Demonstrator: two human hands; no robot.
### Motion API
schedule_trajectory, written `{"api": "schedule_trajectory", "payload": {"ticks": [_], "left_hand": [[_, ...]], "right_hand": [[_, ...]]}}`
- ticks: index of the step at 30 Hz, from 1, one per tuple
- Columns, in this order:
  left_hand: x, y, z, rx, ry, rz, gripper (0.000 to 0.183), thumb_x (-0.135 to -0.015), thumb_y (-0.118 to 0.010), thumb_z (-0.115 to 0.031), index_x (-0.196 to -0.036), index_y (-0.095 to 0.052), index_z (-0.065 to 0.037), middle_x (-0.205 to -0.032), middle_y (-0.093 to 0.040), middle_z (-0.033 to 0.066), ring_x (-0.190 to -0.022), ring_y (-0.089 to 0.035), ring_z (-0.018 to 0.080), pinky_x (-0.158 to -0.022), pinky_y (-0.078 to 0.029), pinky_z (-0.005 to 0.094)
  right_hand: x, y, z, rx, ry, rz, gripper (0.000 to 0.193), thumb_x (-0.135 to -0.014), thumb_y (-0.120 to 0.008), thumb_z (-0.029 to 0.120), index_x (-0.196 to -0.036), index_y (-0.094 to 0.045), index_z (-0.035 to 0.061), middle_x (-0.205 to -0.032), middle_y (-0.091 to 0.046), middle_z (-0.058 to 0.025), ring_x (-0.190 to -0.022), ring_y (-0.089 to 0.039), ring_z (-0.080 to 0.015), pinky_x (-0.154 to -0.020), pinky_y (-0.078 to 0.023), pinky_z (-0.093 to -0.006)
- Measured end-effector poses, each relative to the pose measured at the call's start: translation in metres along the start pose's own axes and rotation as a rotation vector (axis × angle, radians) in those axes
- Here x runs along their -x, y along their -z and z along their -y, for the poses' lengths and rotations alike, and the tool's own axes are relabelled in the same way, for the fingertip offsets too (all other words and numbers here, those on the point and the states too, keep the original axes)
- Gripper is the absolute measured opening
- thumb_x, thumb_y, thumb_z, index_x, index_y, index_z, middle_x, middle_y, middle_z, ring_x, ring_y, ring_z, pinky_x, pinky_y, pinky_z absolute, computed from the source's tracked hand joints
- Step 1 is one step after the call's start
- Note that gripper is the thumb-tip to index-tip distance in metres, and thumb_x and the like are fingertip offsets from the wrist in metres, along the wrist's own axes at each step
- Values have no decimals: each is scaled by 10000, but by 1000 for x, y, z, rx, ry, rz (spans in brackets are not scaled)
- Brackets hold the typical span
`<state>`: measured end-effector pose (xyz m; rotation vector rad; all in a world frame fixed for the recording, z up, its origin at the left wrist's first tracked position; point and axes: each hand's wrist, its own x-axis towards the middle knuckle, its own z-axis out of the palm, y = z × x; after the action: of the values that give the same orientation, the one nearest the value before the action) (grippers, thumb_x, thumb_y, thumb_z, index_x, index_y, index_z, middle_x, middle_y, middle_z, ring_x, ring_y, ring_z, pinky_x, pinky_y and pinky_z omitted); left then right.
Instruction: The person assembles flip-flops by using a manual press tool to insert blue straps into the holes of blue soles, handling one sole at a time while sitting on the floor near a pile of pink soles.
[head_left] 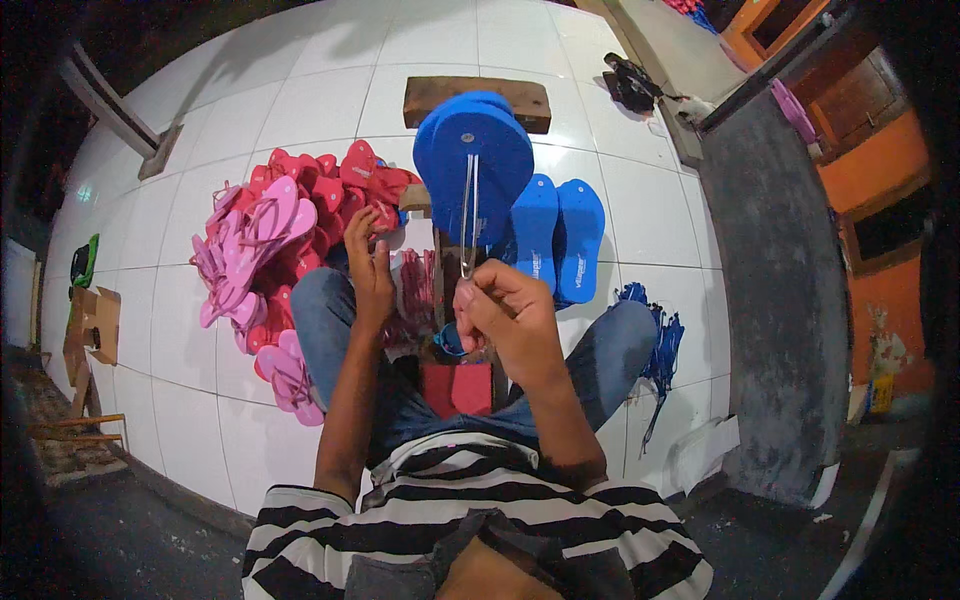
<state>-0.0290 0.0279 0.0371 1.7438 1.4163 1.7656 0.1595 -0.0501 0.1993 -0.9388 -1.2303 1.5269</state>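
Note:
A blue flip-flop sole [486, 150] stands tilted in front of me with other blue soles behind it. My right hand [515, 318] is closed around a long, thin two-pronged metal tool [469, 225]. The prongs reach up across the sole's face, their tips just below its toe hole. My left hand [372, 270] is raised to the left of the sole, open, fingers apart and holding nothing that I can see. Close to it lie pink-red straps [415, 285] between my knees. Two more blue soles [558, 240] lie side by side on the right.
Pink and red flip-flops [275, 225] are heaped to my left. Beyond the sole lies a wooden block [425, 97]. Blue straps [658, 345] lie by my right knee. A red block [458, 388] sits between my legs, and a cardboard box [100, 320] stands far left.

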Motion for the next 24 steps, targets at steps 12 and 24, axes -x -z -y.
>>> {"api": "schedule_trajectory", "payload": {"ticks": [12,24], "left_hand": [[23,4,10,-106,117,417,295,-916,-528,-227,-1127,-538,-20,-1063,-591,163,-912,-598,277,-792,-467,366],[98,-35,32,-213,20,1024,345,-881,-578,-309,-1131,-546,-74,-922,-636,186,-809,-629,360,-690,-489,459]], "right_hand": [[42,124,-102,857,68,-599,181,-865,-604,168,-991,-630,41,-1007,-642,-121,-911,-632,-280,-785,-492,-351],[187,415,-353,1587,-782,-1149,285,-873,-588,233,-1059,-585,18,-919,-655,-175,-843,-626,-358,-766,-492,-412]]}}
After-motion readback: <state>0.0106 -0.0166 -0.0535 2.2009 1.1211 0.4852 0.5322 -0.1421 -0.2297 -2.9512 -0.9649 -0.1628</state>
